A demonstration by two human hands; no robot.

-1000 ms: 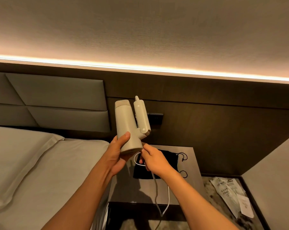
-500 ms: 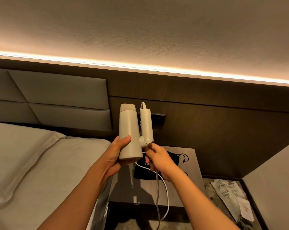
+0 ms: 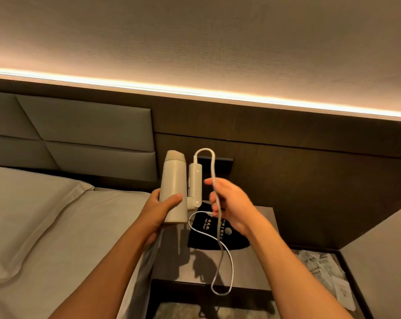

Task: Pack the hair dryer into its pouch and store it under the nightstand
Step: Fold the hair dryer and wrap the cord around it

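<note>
My left hand (image 3: 159, 209) grips the barrel of a cream hair dryer (image 3: 174, 187), held upright with its handle folded up alongside the barrel. The white cord (image 3: 222, 254) arches out of the handle's top, passes through my right hand (image 3: 231, 203), and hangs in a loop below the nightstand's front edge. My right hand holds the cord loosely, to the right of the dryer. A black pouch (image 3: 208, 236) with gold lettering lies flat on the nightstand (image 3: 259, 268), partly hidden behind my right wrist.
A bed (image 3: 45, 226) with a grey sheet and pillow lies to the left, touching the nightstand. A dark wall socket (image 3: 222, 163) sits behind the dryer. Crumpled paper leaflets (image 3: 326, 272) lie in a recess at the lower right.
The handle has been folded flat against the barrel. My right hand has left the hinge and lifted the cord up and to the right. The dryer has dropped a little.
</note>
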